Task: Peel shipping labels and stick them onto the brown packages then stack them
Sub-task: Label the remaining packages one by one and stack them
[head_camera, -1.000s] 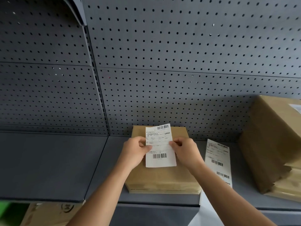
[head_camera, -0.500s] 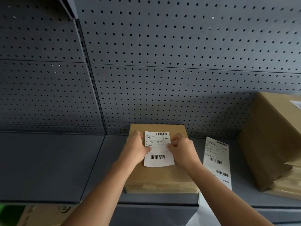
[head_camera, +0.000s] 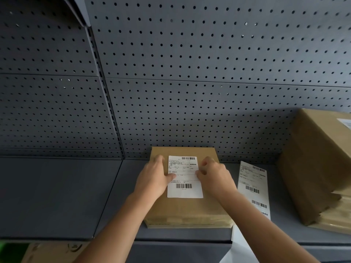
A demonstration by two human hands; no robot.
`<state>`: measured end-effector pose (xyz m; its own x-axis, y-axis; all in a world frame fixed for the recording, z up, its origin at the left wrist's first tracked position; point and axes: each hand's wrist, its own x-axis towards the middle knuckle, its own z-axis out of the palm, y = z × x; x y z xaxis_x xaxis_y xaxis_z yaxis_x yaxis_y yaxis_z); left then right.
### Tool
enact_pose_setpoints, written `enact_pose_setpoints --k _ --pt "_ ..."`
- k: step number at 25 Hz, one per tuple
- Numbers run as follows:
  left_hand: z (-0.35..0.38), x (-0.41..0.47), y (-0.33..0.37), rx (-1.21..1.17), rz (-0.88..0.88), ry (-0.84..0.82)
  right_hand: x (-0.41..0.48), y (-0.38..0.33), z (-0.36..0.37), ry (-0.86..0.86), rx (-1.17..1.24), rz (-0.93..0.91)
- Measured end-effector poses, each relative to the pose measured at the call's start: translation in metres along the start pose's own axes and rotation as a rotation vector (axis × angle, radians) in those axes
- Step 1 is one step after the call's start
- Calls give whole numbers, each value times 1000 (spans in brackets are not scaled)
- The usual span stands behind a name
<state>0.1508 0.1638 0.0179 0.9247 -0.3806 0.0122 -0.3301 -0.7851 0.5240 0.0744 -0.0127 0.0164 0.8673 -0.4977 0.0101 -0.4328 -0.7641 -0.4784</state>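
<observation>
- label [head_camera: 185,177] text: way too tiny to read
- right hand [head_camera: 214,177]: fingertips tucked under, can't tell if pinching
- package stack [head_camera: 319,164] at 3 o'clock, chopped by frame edge
- box [head_camera: 55,252] at 7 o'clock, mostly behind shelf [head_camera: 57,196]

the grey shelf [head_camera: 57,196] bears a brown package [head_camera: 188,211], a label strip [head_camera: 252,179] and stacked packages [head_camera: 313,168].

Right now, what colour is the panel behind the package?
Dark grey panel with round holes; head view.

Left hand [head_camera: 153,179] presses label [head_camera: 185,179], right hand [head_camera: 214,177] pinches it.
</observation>
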Motion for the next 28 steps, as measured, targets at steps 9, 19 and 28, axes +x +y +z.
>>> enact_pose_setpoints --k 9,19,28 --pt "11 16 2 246 389 -146 11 -14 29 -79 -126 -444" --pt "18 19 -22 321 308 -124 12 4 28 -119 -292 -299" --pt "9 -2 -16 231 335 -75 -9 7 14 -87 -200 -347"
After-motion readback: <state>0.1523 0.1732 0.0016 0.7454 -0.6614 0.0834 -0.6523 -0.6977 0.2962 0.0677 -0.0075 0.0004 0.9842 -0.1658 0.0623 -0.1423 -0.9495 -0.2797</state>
